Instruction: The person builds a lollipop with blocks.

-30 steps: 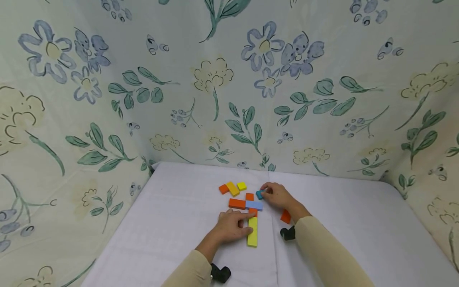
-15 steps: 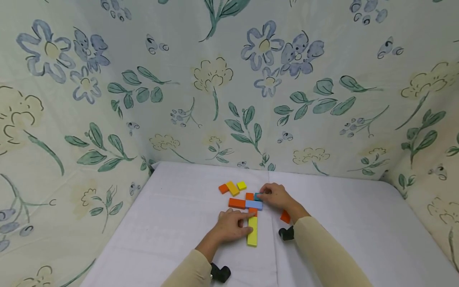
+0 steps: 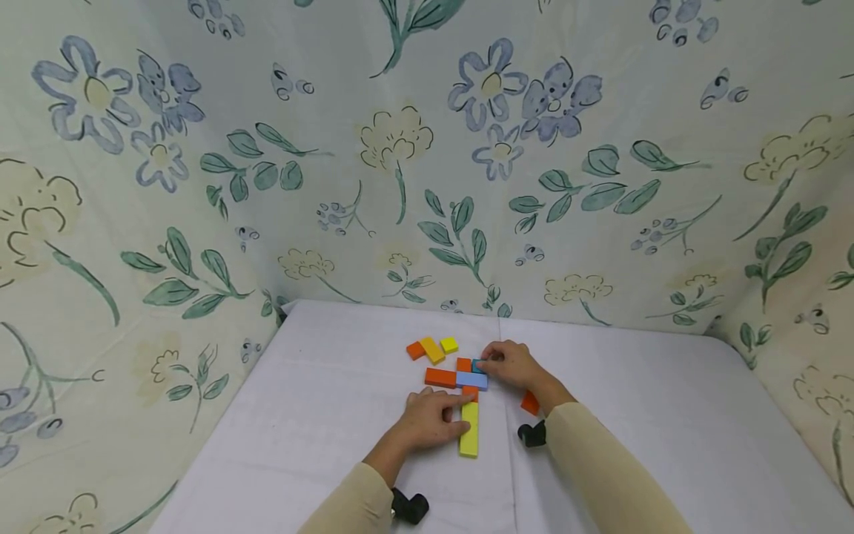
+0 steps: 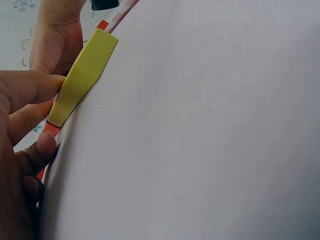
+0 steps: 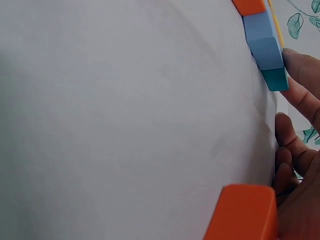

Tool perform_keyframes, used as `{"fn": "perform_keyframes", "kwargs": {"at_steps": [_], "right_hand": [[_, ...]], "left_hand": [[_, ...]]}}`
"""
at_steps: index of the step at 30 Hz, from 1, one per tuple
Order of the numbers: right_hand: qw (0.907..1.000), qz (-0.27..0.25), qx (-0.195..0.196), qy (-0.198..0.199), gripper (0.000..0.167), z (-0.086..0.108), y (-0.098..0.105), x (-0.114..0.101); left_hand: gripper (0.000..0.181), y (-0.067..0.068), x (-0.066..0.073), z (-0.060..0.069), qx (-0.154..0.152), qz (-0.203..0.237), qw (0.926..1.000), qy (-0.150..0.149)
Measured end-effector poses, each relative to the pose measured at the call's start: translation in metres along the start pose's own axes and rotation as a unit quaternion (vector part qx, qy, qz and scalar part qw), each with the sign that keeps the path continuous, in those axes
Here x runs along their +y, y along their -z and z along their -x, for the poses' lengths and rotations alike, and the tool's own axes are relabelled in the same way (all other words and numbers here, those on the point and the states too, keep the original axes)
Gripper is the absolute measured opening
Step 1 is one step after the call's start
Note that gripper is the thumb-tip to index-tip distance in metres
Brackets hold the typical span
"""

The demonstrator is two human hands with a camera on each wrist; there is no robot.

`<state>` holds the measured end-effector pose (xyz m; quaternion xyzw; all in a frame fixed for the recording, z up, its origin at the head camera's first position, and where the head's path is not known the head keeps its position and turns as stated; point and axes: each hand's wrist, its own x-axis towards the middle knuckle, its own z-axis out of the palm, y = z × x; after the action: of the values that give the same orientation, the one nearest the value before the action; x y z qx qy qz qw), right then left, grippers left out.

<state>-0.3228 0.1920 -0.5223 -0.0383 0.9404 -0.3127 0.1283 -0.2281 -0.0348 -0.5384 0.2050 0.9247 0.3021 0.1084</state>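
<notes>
My right hand (image 3: 514,363) pinches a small teal block (image 5: 276,80) between thumb and finger. That block sits against a small orange block (image 3: 463,364), just behind a light blue block (image 3: 471,380). A red-orange block (image 3: 440,377) adjoins the light blue one on the left. Below them, a long yellow block (image 3: 470,437) extends toward me. My left hand (image 3: 427,421) rests beside it, thumb touching its side (image 4: 85,75) and the extended index finger on a small orange piece (image 3: 470,390) at its far end. The index fingertip partly covers that piece.
Behind the arrangement lie a loose orange block (image 3: 416,350), an amber block (image 3: 432,350) and a small yellow block (image 3: 449,345). Another orange block (image 5: 245,212) lies near my right wrist. A white cloth covers the table (image 3: 320,386); floral fabric (image 3: 400,185) hangs around it.
My right hand has shifted the teal block slightly left, from standing apart and askew to sitting against the small orange block. The left hand has kept its place.
</notes>
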Motion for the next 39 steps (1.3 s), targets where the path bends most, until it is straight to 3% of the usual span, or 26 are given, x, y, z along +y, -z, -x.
{"fn": "perform_keyframes", "kwargs": {"at_steps": [18,24,31,39], "right_hand": [[0.9999,0.007,-0.005,-0.009,0.019,0.003,0.000,-0.003],[0.9998,-0.017,0.009,0.001,0.030,0.006,0.004,0.005],[0.9983,-0.026,0.051,0.009,0.041,0.024,0.021,0.017],[0.9958,0.007,0.079,-0.045,0.056,0.061,0.026,0.033]], "left_hand": [[0.050,-0.001,-0.002,-0.002,-0.002,0.006,1.0000,-0.005],[0.050,-0.002,-0.001,-0.003,-0.006,0.000,1.0000,0.001],[0.050,-0.001,0.000,-0.002,-0.010,-0.001,0.9999,0.007],[0.050,-0.001,-0.001,0.000,-0.005,-0.008,0.9999,0.008]]}}
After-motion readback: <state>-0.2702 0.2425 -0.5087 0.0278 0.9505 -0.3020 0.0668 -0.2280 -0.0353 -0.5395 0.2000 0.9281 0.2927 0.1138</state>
